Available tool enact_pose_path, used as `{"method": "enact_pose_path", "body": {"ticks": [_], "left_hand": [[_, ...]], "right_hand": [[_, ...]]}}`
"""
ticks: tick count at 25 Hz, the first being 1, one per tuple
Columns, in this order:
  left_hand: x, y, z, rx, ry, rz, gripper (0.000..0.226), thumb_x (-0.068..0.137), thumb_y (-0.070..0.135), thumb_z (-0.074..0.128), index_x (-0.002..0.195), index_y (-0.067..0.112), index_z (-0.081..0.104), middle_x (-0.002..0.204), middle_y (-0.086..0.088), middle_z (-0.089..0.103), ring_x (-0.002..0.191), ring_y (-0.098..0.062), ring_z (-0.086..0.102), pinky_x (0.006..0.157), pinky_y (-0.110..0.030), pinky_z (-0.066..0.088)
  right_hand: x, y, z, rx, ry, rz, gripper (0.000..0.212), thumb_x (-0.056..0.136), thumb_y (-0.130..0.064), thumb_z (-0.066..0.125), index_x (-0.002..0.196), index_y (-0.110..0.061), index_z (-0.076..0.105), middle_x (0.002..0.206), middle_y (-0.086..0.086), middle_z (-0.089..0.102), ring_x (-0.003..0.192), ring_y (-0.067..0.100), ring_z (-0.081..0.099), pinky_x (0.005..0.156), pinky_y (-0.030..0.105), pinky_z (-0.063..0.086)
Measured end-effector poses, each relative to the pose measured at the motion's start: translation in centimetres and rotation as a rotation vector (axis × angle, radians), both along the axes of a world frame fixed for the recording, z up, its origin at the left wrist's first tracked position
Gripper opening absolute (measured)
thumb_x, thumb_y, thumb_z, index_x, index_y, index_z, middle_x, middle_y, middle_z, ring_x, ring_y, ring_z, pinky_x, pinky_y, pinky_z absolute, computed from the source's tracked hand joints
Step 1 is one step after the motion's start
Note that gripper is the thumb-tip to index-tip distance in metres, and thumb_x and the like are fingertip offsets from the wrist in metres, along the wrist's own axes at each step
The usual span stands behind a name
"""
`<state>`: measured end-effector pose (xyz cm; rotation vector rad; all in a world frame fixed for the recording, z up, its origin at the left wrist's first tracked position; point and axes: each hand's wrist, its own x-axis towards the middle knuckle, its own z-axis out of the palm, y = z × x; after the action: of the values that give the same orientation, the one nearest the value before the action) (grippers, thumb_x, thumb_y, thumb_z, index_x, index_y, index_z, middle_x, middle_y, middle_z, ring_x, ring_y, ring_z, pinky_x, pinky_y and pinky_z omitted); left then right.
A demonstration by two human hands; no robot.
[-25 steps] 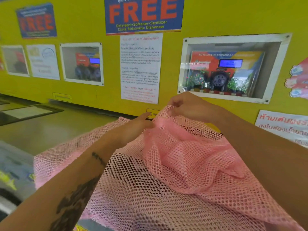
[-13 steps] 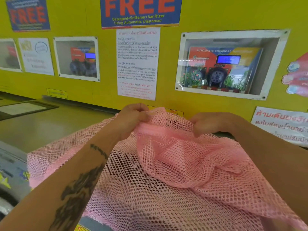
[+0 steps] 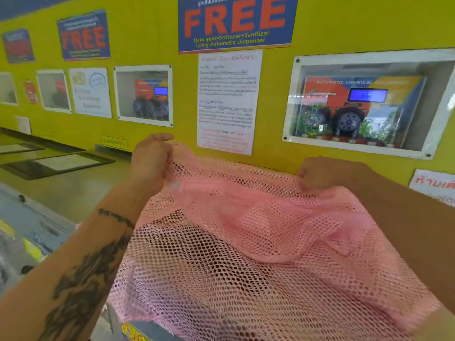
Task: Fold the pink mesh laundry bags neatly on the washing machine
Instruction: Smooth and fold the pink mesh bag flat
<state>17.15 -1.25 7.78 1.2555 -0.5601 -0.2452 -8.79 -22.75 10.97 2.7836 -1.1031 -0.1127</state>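
Two bare hands stretch a pink mesh laundry bag (image 3: 258,242) over the top of a washing machine (image 3: 73,193) in a self-service laundry. Nearest the camera, the bag's loose lower part drapes down over the machine's front edge, its netting rumpled and doubled in places. Farther out, the left hand (image 3: 151,158) pinches one end of the bag's far edge, fingers curled into the mesh, while the right hand (image 3: 320,174) grips the other end in a closed fist; the edge runs fairly taut between them, lifted a little above the machine.

The step in hand appears to be spreading the bag out by its top edge before any fold is made. The next move likely calls for laying that edge down flat and smoothing the bunched middle, so that the sides line up for a clean fold.

Room is limited ahead: the yellow wall (image 3: 320,33), with its paper notice (image 3: 229,102) and a glass-fronted dispenser window (image 3: 364,104), stands just beyond the hands. To the left, the grey machine top offers open surface; to the right, the surface is hidden by the arm and the bag.
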Motion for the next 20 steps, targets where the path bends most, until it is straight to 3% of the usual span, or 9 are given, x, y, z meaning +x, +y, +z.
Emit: {"method": "enact_pose_path", "body": {"ticks": [2,4,5,7,9,11,14,17,20], "left_hand": [[2.2,1.3,-0.9,0.169,-0.175,0.271,0.03,0.08,0.003,0.048,0.079,0.029,0.064,0.071,-0.002,0.059,0.048,-0.013,0.05,0.043,-0.023,0.037],[4.1,2.9,-2.1,0.435,-0.41,0.401,0.025,0.081,0.007,0.05,0.076,0.028,0.062,0.081,-0.001,0.061,0.066,-0.019,0.053,0.06,-0.029,0.043],[4.7,3.5,-2.7,0.595,-0.506,0.416,0.023,0.079,0.007,0.051,0.081,0.027,0.063,0.086,-0.003,0.061,0.07,-0.02,0.052,0.066,-0.031,0.043],[5.1,4.2,-3.7,0.886,-0.646,0.415,0.028,0.075,0.01,0.055,0.098,0.022,0.065,0.099,-0.009,0.058,0.076,-0.023,0.053,0.072,-0.035,0.046],[4.1,3.7,-3.9,0.917,-0.812,0.436,0.034,0.077,0.015,0.056,0.109,0.021,0.063,0.11,-0.012,0.055,0.089,-0.03,0.055,0.079,-0.04,0.048],[1.6,2.1,-3.6,0.724,-0.986,0.312,0.027,0.08,0.018,0.053,0.105,0.025,0.063,0.106,-0.006,0.057,0.094,-0.027,0.056,0.083,-0.041,0.049],[-2.7,-1.7,-3.1,0.561,-1.068,-0.021,0.022,0.084,0.023,0.049,0.101,0.028,0.063,0.1,0.003,0.061,0.093,-0.019,0.058,0.085,-0.042,0.051],[-5.0,-6.0,-3.6,0.696,-1.064,-0.205,0.032,0.091,0.02,0.049,0.121,0.023,0.061,0.126,-0.002,0.059,0.114,-0.024,0.056,0.096,-0.038,0.046],[-5.5,-9.1,-4.9,0.957,-1.039,-0.413,0.051,0.09,0.018,0.052,0.14,0.026,0.045,0.149,-0.003,0.041,0.126,-0.027,0.048,0.102,-0.041,0.043]], "right_hand": [[0.4,-0.3,-1.6,0.082,0.009,-0.029,0.018,0.089,-0.016,0.053,0.077,-0.004,0.057,0.079,0.016,0.054,0.068,0.025,0.048,0.055,0.028,0.031],[1.7,-0.7,-3.1,0.082,-0.156,0.025,0.016,0.086,-0.013,0.058,0.082,0.001,0.062,0.085,0.022,0.061,0.077,0.032,0.06,0.058,0.03,0.036],[2.3,-0.7,-3.6,0.05,-0.307,0.05,0.008,0.084,-0.012,0.058,0.083,-0.007,0.065,0.087,0.016,0.065,0.08,0.03,0.062,0.06,0.032,0.041],[3.6,-0.1,-4.0,-0.016,-0.634,0.091,0.014,0.084,-0.014,0.057,0.078,-0.026,0.06,0.081,0.002,0.067,0.073,0.023,0.062,0.057,0.033,0.047],[4.9,0.2,-4.0,0.044,-0.723,0.154,0.012,0.086,-0.02,0.06,0.08,-0.03,0.057,0.077,-0.003,0.066,0.069,0.02,0.064,0.055,0.032,0.048],[5.8,0.6,-4.5,0.138,-0.601,0.158,0.013,0.086,-0.027,0.066,0.091,-0.03,0.055,0.086,-0.001,0.063,0.075,0.019,0.062,0.06,0.033,0.05],[5.6,1.1,-4.6,0.108,-0.523,0.106,0.014,0.084,-0.025,0.064,0.094,-0.027,0.054,0.097,-0.001,0.059,0.082,0.017,0.057,0.068,0.035,0.051],[3.0,2.4,-4.2,0.193,-0.199,0.062,0.025,0.084,-0.022,0.06,0.108,-0.023,0.064,0.113,-0.002,0.064,0.091,0.011,0.058,0.072,0.031,0.051],[-0.4,3.7,-4.5,0.233,0.108,0.011,0.048,0.09,-0.036,0.059,0.136,-0.025,0.053,0.14,-0.005,0.051,0.118,0.016,0.052,0.097,0.035,0.046]]}}
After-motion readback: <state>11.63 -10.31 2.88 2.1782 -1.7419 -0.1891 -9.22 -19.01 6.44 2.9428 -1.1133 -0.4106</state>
